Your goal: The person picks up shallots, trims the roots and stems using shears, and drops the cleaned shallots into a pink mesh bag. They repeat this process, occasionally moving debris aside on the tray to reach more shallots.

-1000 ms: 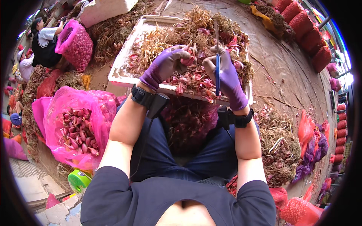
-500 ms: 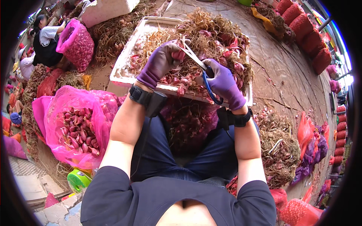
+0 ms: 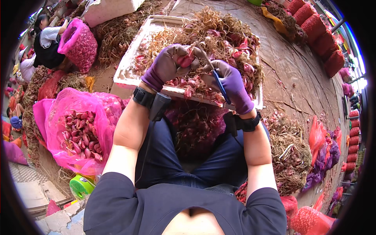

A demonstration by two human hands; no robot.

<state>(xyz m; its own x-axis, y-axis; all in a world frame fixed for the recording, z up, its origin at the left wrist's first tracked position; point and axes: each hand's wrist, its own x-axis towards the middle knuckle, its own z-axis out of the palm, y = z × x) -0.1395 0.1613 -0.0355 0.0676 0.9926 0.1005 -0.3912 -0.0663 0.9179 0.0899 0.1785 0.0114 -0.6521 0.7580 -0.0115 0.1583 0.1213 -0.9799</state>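
My left hand (image 3: 169, 64), in a purple glove, is closed around a red shallot (image 3: 185, 60) held over the white tray (image 3: 126, 68). My right hand (image 3: 232, 84), also gloved purple, grips blue-handled scissors (image 3: 213, 72) whose blades point up and left at the shallot. The tray carries a heap of shallots with dry roots and stalks. Both wrists wear black bands. I sit with the tray's near edge over my knees, and a pile of purple skins lies between my legs.
A pink bag (image 3: 80, 127) of trimmed shallots sits at my left. Piles of dry roots (image 3: 291, 150) lie at my right. Red mesh sacks (image 3: 313, 21) line the far right. Another person (image 3: 45, 41) sits far left by a pink mesh bag (image 3: 80, 45). A green object (image 3: 80, 186) lies near my left.
My left hand has lifted a shallot off the heap. My right hand has swung the scissors from upright to slanting, with the blades now against the shallot.
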